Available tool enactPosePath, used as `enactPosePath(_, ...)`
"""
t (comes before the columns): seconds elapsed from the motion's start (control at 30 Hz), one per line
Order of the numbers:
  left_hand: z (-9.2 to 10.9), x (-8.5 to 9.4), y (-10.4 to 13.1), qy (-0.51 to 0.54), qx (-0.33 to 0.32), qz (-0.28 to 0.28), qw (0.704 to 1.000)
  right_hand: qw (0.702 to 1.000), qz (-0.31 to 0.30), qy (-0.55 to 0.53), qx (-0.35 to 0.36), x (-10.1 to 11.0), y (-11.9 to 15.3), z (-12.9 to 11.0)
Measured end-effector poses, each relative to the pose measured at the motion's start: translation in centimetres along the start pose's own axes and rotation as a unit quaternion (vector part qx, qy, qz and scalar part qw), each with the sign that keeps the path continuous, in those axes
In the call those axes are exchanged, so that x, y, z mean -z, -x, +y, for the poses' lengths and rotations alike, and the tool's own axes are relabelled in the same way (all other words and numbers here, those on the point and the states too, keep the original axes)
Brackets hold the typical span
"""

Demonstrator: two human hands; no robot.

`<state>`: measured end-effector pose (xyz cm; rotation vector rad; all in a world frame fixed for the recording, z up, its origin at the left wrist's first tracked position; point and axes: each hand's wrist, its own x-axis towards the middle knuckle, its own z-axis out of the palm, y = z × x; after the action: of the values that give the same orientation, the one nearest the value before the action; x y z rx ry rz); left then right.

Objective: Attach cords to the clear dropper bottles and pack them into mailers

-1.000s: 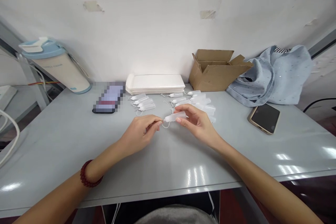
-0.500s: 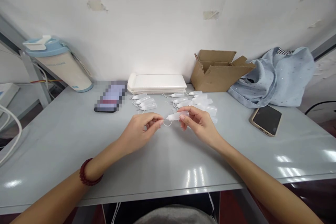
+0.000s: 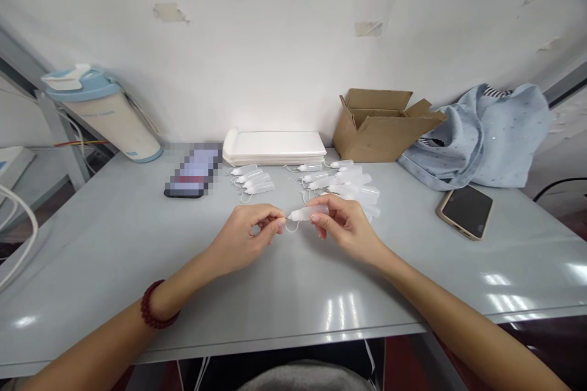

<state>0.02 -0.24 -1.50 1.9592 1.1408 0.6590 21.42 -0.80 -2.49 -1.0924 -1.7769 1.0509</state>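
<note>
White bottle (image 3: 310, 213) clasped between thumb and fingers, the right hand (image 3: 351, 226) is facing the left hand (image 3: 247, 233), whose closed fingertips are pinching a thin piece (image 3: 287, 217) by the nozzle (image 3: 295, 215).

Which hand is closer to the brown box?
The right hand. It holds a little bottle in front of the box, slightly to its left, with more bottles between. The left hand is farther away, much more to the left.

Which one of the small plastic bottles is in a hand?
The bottle in the right hand, its nozzle toward the left hand; the other bottles lie on the table.
</note>
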Motion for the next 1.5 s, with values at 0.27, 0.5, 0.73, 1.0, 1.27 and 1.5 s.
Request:
enactPosePath(0.27,0.1,0.1,-0.1,0.001,-0.003,0.001,1.000,1.000,-0.003,-0.006,-0.005,-0.1,0.1,0.1)
enactPosePath(0.5,0.0,-0.1,-0.1,0.003,0.000,0.001,1.000,1.000,-0.007,-0.014,0.003,-0.2,0.0,0.6)
enactPosePath(0.73,0.0,0.8,-0.5,0.061,0.003,-0.026,0.998,0.999,-0.007,-0.030,0.012,-0.3,-0.1,0.3)
enactPosePath(1.0,0.1,2.5,-0.8,0.087,0.020,-0.019,0.996,0.999,0.008,-0.033,0.014,-0.3,0.0,0.0)
enactPosePath(1.27,0.0,0.9,-0.7,0.033,0.024,-0.017,0.999,0.999,0.012,-0.031,-0.013,-0.6,0.1,0.1)
enactPosePath(1.5,-0.2,0.4,-0.4,-0.004,0.008,-0.019,1.000,0.999,-0.012,-0.024,-0.034,-0.8,0.1,0.4)
